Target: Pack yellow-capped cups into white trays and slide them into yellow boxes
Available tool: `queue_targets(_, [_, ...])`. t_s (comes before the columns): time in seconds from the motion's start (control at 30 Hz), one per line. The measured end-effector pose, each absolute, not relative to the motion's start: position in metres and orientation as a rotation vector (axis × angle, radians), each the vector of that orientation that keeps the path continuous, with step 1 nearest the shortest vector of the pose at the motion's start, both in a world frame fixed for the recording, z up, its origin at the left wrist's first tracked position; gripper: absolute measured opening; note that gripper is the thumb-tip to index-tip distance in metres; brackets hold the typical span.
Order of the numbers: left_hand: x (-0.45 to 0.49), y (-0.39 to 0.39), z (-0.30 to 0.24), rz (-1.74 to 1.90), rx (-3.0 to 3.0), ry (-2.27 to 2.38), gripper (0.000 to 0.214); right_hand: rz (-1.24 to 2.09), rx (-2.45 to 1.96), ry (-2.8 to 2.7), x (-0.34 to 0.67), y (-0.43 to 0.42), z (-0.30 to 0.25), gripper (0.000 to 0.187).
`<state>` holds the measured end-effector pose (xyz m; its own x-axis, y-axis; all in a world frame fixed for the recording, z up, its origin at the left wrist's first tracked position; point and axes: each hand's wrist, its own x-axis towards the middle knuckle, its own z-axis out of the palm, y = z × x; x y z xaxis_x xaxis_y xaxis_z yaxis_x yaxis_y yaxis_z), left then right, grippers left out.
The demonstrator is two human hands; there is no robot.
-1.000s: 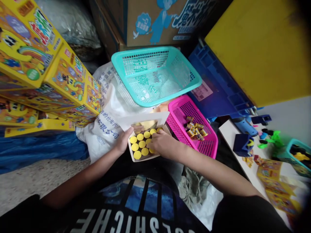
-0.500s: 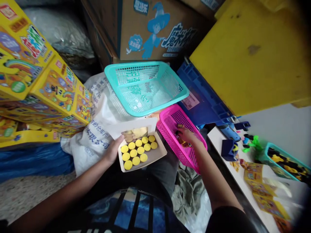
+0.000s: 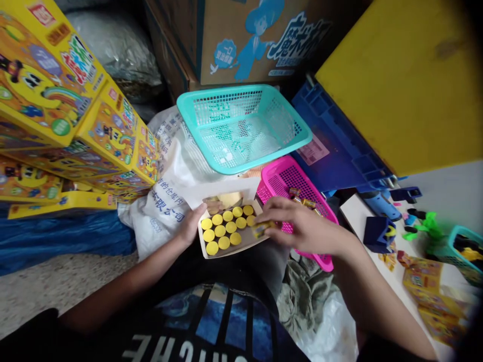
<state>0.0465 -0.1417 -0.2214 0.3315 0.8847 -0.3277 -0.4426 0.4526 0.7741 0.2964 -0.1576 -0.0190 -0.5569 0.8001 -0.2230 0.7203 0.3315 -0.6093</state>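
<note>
Stacked yellow printed boxes (image 3: 49, 75) fill the upper left of the frame, with a teal plastic basket (image 3: 241, 95) at top centre. At lower centre we hold a card tray (image 3: 241, 242) of round yellow discs (image 3: 222, 229), our left hand (image 3: 192, 226) closed on its left edge. Our right hand (image 3: 305, 226) pinches a small yellow packet (image 3: 258, 230) between narrowly closed fingertips (image 3: 266, 221), just over the tray's right corner and beside a pink plastic basket (image 3: 287, 168).

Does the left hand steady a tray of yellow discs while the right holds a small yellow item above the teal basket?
Not quite: in the head view, the right hand holds the small yellow item over the edge of the tray, not above the teal basket. The left hand does steady the tray.
</note>
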Motion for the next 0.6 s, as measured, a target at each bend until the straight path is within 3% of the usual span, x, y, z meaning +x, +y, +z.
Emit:
queue_targets(0.17, [0.046,-0.142,-0.217,0.956,0.691,0.815,0.054,0.601,-1.533,-3.156,0.242,-0.157,-0.058,0.02])
queue_targets(0.3, [0.045,-0.142,-0.216,0.992,0.722,0.863,0.05,0.771,-1.568,-3.289,0.228,-0.154,-0.078,0.033])
queue_targets(0.4, [0.045,-0.141,-0.218,0.997,0.743,0.848,0.049,0.946,-1.477,-2.987,0.247,-0.148,-0.061,0.03])
queue_targets(0.47, [0.045,-0.141,-0.218,0.977,0.718,0.814,0.05,0.854,-1.592,-2.65,0.28,-0.14,-0.049,0.025])
queue_targets(0.6, [0.046,-0.141,-0.217,0.979,0.638,0.816,0.051,0.492,-2.538,-2.017,0.364,-0.127,-0.063,0.034])
